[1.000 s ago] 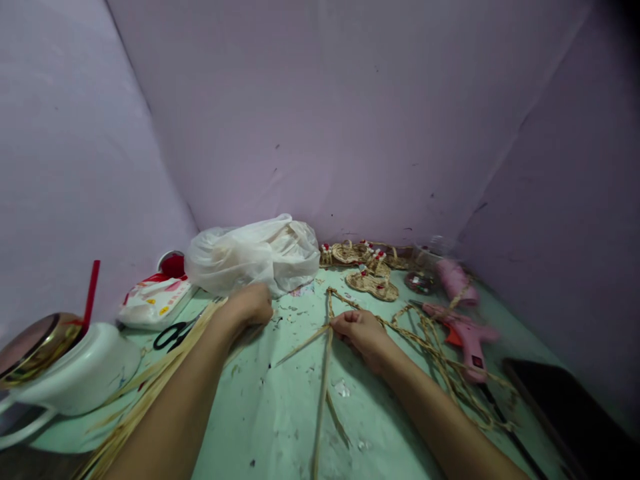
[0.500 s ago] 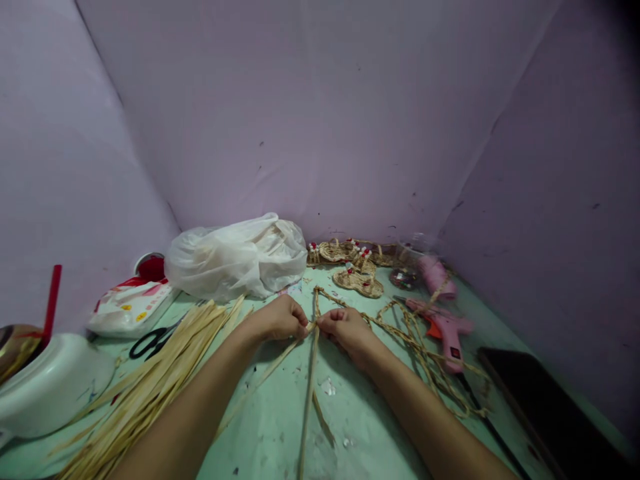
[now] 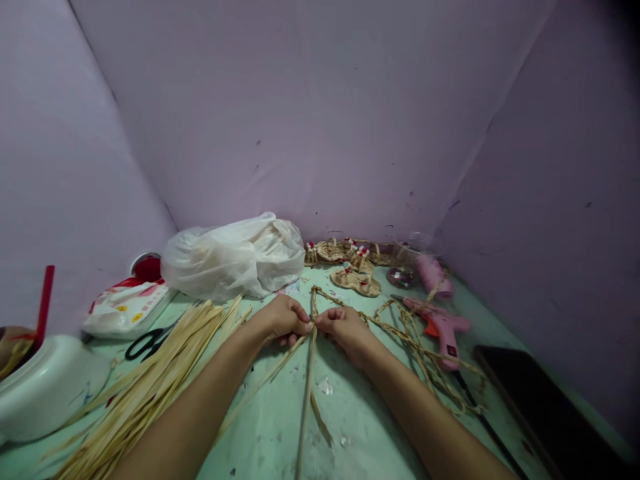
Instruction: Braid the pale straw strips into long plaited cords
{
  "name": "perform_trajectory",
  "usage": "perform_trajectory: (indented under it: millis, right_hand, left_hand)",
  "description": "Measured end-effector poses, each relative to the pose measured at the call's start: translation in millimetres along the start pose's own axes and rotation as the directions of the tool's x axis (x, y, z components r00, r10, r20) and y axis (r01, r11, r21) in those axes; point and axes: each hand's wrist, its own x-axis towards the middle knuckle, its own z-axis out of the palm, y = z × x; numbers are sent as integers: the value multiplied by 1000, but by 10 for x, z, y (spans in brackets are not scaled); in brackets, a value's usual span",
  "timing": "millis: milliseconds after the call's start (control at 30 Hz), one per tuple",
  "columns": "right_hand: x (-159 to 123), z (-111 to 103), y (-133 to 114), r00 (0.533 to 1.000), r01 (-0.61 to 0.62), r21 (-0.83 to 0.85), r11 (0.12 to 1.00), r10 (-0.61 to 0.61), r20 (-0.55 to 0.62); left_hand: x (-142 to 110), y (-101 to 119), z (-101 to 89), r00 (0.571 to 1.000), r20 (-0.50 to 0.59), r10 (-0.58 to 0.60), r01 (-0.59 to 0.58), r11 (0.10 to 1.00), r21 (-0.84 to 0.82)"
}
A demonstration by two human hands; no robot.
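My left hand [image 3: 287, 319] and my right hand [image 3: 341, 327] meet at the middle of the table, fingertips pinched on a straw braid [image 3: 314, 303]. The braid's upper end stands just beyond my fingers, and a long plaited cord [image 3: 385, 325] runs from there to the right, behind my right hand. Loose strands [image 3: 306, 400] hang from the pinch toward me; one slants left below my left hand. Exactly how the strands cross between the fingertips is hidden. A bundle of dry straw strips [image 3: 165, 373] lies left of my left forearm.
Black-handled scissors [image 3: 145, 343] lie partly under the straw. A white plastic bag [image 3: 235, 260], tissue pack [image 3: 127, 307] and woven slippers [image 3: 357, 281] are at the back. To the right are a pink glue gun [image 3: 445, 327], pink thread spool [image 3: 434, 275] and black phone [image 3: 540, 407]. A white pot [image 3: 50, 390] stands left.
Both hands stay pinched at the braid; my left fingers have shifted slightly at the crossing. The whole view has slid slightly left.
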Motion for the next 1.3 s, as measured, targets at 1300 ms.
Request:
perform_trajectory:
  millis: [1300]
  right_hand:
    - [32,0,23,1000,-13,18,1000,13,-3]
  left_hand:
    - [17,40,38,986,110,-125,146,967,-207]
